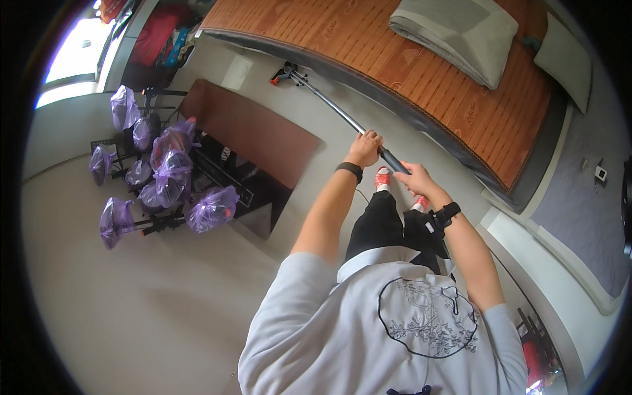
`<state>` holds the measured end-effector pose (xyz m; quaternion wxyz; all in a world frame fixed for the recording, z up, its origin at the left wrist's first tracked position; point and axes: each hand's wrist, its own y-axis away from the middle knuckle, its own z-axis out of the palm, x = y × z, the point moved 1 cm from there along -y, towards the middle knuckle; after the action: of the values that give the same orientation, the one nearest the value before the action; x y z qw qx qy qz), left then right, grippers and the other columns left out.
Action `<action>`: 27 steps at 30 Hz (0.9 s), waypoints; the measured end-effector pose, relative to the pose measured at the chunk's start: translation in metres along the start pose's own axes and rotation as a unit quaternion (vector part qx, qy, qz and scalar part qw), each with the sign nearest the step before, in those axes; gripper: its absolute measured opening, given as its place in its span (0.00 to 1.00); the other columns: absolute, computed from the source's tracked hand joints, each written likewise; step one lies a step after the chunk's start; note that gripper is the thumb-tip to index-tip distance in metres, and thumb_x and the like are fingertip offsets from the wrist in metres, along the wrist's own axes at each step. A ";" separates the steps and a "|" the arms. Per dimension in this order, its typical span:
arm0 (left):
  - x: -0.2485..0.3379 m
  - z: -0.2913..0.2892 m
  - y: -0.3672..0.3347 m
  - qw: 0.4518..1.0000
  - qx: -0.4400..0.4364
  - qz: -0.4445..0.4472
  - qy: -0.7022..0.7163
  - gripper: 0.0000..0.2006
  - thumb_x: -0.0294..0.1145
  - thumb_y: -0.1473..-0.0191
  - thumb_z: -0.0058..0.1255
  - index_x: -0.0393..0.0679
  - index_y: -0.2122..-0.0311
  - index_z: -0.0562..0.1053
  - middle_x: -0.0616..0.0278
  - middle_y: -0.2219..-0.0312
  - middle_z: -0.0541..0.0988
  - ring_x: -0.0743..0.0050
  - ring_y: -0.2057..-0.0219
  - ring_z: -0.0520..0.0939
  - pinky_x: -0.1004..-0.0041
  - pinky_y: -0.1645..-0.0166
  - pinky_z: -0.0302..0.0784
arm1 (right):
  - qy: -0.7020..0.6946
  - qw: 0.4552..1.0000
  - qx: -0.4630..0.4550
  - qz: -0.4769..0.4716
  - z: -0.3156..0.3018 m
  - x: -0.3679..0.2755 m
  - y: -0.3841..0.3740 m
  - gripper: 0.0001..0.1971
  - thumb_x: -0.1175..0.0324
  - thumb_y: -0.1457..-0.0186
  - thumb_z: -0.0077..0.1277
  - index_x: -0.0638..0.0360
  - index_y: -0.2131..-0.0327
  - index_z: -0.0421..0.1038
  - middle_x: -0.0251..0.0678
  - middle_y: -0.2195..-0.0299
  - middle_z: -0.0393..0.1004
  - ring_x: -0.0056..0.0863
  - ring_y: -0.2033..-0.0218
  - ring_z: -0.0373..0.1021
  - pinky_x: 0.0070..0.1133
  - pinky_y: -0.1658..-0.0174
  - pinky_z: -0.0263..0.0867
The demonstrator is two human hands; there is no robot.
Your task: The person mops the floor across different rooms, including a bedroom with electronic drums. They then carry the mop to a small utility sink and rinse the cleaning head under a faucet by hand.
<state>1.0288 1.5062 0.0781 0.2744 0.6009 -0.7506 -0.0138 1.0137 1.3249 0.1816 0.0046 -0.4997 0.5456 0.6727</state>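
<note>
- Tool head [285,74] sits low beside the bed [368,46]; we judge floor work under way, completed and remaining portions indeterminable.
- Left hand [366,149]: our fingers wrap the pole [339,110].
- Right hand [416,180]: our fingers grasp its dark grip [393,160].

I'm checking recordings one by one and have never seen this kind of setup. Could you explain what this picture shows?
There is no machine here: a person works with two bare hands. The single picture comes from a fisheye camera on their head, looking down, so straight edges bend near the rim. The left hand and right hand grip a long silver pole with a dark handle, the right nearer its end. At its far end is a black-and-orange tool head, near the bed with an orange-brown patterned mat. On that mat lies a folded grey-and-white quilt. At left, shiny purple plastic bags cover parts of dark equipment.
</note>
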 end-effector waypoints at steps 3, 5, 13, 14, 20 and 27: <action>-0.005 -0.013 -0.002 0.995 0.075 0.021 0.064 0.16 0.27 0.61 0.49 0.47 0.62 0.66 0.60 0.59 0.68 0.59 0.49 0.62 0.62 0.49 0.60 | 0.039 0.999 0.019 -0.001 -0.008 -0.005 -0.010 0.16 0.62 0.53 0.48 0.56 0.60 0.67 0.26 0.88 0.62 0.15 0.92 0.56 0.15 0.89 0.53; 0.000 -0.016 -0.002 0.995 0.081 -0.011 0.052 0.19 0.27 0.61 0.49 0.47 0.59 0.64 0.56 0.55 0.65 0.58 0.47 0.59 0.61 0.47 0.58 | 0.078 0.996 0.033 0.015 -0.015 -0.009 -0.007 0.17 0.60 0.51 0.48 0.56 0.58 0.66 0.26 0.88 0.61 0.14 0.90 0.56 0.15 0.87 0.53; 0.027 0.010 0.008 0.989 0.101 -0.097 0.040 0.23 0.27 0.50 0.37 0.48 0.46 0.54 0.49 0.45 0.52 0.56 0.42 0.51 0.58 0.43 0.51 | 0.074 0.991 0.104 -0.042 -0.008 0.025 0.013 0.18 0.58 0.51 0.48 0.60 0.60 0.68 0.28 0.86 0.64 0.17 0.86 0.59 0.17 0.80 0.56; 0.035 0.013 0.011 0.990 0.095 -0.098 0.037 0.24 0.27 0.50 0.37 0.50 0.46 0.54 0.50 0.45 0.52 0.56 0.42 0.51 0.57 0.43 0.51 | 0.079 0.991 0.105 -0.027 -0.012 0.027 0.023 0.18 0.58 0.52 0.48 0.59 0.60 0.68 0.36 0.80 0.68 0.26 0.78 0.64 0.21 0.73 0.59; 0.126 0.047 0.020 0.995 0.030 -0.084 0.039 0.30 0.27 0.52 0.41 0.57 0.43 0.49 0.50 0.45 0.53 0.54 0.42 0.51 0.53 0.43 0.49 | 0.075 0.988 0.128 -0.035 -0.049 0.094 0.091 0.18 0.59 0.53 0.48 0.58 0.60 0.68 0.42 0.76 0.73 0.33 0.73 0.70 0.25 0.68 0.63; 0.285 0.131 0.036 0.993 -0.030 0.115 0.017 0.23 0.32 0.55 0.44 0.56 0.50 0.60 0.61 0.66 0.70 0.62 0.54 0.66 0.51 0.46 0.51 | 0.035 0.982 0.184 -0.007 -0.111 0.258 0.225 0.18 0.65 0.50 0.48 0.62 0.57 0.66 0.28 0.80 0.67 0.15 0.80 0.60 0.15 0.75 0.59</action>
<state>0.9037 1.2169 0.0919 0.3050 0.5020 -0.8093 0.0052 0.8343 1.0129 0.1820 0.0821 -0.5172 0.6563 0.5431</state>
